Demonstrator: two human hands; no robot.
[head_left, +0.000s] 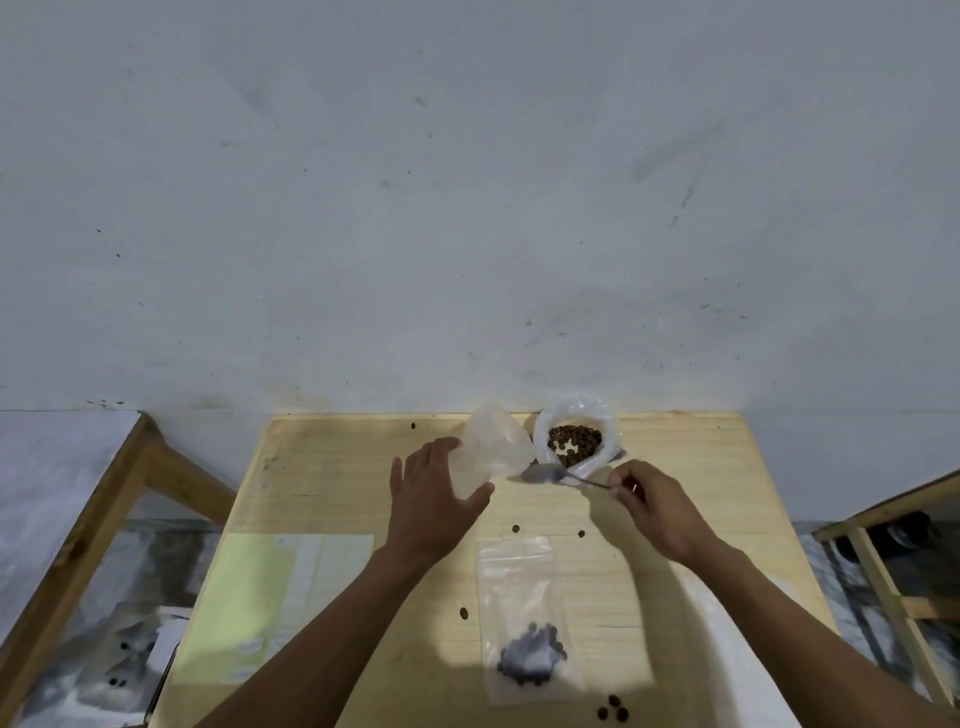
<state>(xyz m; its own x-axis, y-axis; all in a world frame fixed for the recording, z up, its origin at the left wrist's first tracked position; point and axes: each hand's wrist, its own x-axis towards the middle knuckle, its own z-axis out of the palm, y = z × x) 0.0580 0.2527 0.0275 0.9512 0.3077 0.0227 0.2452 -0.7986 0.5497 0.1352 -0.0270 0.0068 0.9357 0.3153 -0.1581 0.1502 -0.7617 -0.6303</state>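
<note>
The clear, thin plastic cup is tilted on its side at the table's 12 o'clock, with the left hand gripping its base. The right hand pinches the handle of a metal spoon; its bowl lies just beside the cup's mouth. At 1 o'clock an open white bag holds brown beans. The pale wooden table stands against a scuffed white wall. A flat clear pouch lies at 5 o'clock and yellow-green paper at 8.
</note>
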